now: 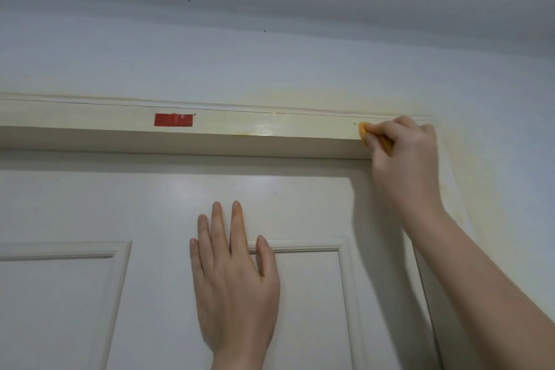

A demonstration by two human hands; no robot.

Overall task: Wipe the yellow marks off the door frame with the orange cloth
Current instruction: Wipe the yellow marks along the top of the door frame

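Overhead, right hand (402,147) pinches cloth (363,133) on yellowed frame (105,118), left hand (235,276) flat on door (90,198).

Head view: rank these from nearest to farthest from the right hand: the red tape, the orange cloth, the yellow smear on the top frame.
1. orange cloth: gripped in the right hand, at the right end of the door frame.
2. yellow smear: mid-frame, on the lower edge, left of the hand.
3. red tape: farther left along the frame.
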